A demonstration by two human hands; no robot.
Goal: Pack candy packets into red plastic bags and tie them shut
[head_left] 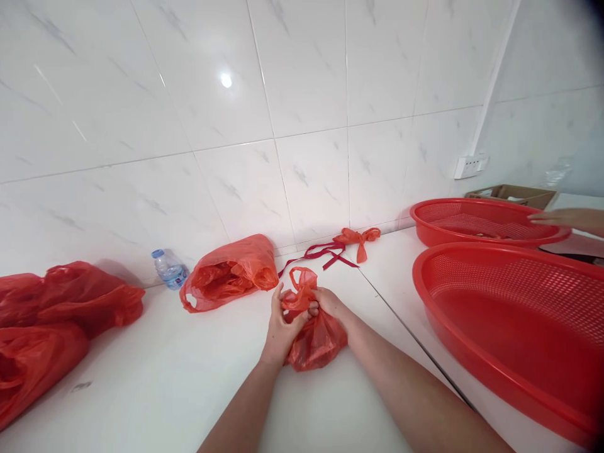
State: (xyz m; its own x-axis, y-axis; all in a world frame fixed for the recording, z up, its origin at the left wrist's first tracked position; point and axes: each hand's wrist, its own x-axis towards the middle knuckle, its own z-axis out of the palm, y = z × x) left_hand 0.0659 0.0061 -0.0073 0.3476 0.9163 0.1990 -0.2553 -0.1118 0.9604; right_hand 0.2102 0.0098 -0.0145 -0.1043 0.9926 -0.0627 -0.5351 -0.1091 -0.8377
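Observation:
A small, filled red plastic bag (317, 345) rests on the white table in front of me, its neck gathered and a handle loop standing up at the top. My left hand (283, 327) is at the left of the neck, thumb reaching across and fingers curled against the plastic. From the right, my right hand (328, 305) grips the gathered neck between thumb and fingers. What the bag contains cannot be made out. Just beyond my left hand lies a larger red plastic bag (231, 267), with crumpled red plastic in its mouth.
Two red plastic baskets (472, 352) stand on the right; another person's hand (566, 218) is over the farther one. A dark red ribbon (325, 251) and a knotted red bag (361, 239) lie by the wall. Leftward are a water bottle (170, 270) and more red bags (70, 302).

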